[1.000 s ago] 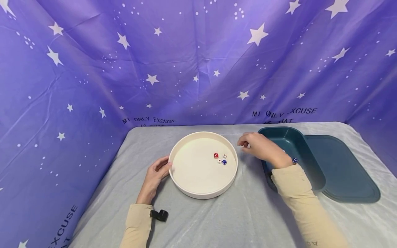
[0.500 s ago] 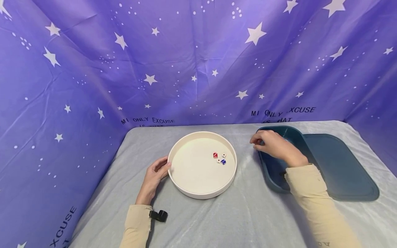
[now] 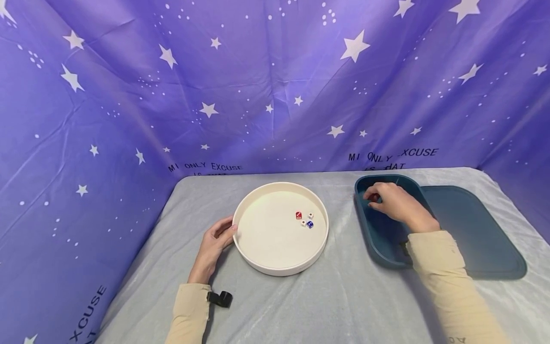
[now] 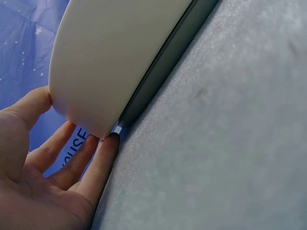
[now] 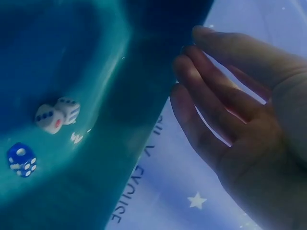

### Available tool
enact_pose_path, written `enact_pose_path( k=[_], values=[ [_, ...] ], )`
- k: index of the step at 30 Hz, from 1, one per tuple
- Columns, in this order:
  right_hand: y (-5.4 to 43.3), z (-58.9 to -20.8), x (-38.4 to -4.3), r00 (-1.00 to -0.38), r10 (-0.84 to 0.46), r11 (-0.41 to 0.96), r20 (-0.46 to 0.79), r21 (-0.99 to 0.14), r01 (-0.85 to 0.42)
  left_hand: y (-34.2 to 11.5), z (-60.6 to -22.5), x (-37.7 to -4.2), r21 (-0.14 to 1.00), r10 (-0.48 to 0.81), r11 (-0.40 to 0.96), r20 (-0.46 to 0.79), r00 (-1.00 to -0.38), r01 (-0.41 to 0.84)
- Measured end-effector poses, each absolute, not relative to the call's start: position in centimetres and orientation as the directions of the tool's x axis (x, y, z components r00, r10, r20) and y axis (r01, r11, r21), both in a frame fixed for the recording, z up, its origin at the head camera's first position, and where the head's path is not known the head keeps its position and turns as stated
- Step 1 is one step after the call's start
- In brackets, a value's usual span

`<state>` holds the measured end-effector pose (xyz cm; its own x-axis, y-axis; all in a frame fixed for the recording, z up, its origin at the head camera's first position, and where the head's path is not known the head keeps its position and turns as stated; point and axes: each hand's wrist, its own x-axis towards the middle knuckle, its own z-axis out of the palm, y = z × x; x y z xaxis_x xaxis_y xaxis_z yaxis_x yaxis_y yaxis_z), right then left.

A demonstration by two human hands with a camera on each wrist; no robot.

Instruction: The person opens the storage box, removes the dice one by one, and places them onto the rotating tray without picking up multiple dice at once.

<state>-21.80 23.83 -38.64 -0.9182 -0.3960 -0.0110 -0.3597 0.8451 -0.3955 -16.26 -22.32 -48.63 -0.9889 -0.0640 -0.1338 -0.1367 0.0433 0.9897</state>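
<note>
"What's the left hand (image 3: 215,243) doing?"
"Thumb and fingers grip the left edge of the round white tray (image 3: 266,234), mid-frame in the head view. Four dice (image 3: 310,224) sit right of the tray's centre."
"And the right hand (image 3: 397,206)?"
"Thumb apart from loosely bent fingers, over the teal box (image 3: 373,241) at frame right. The right-wrist view shows a blue die (image 5: 21,160) and two white dice (image 5: 49,119) inside, at frame left."

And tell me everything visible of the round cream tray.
The shallow round cream tray, seemingly plastic, has a smooth flat floor and low wall. It lies upright on the grey cloth. A red die, a blue die and two white dice sit inside, right of centre. The bare left grip holds its left edge.
</note>
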Motion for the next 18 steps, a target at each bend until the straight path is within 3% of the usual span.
enact_pose_path(
  k=[18],
  values=[
    [26.9,-40.6,-22.5,-0.929,-0.367,0.864,-0.050,-0.390,-0.320,-22.3,-48.6,-16.2,0.991,-0.064,0.030,-0.131,-0.989,-0.133]
  ],
)
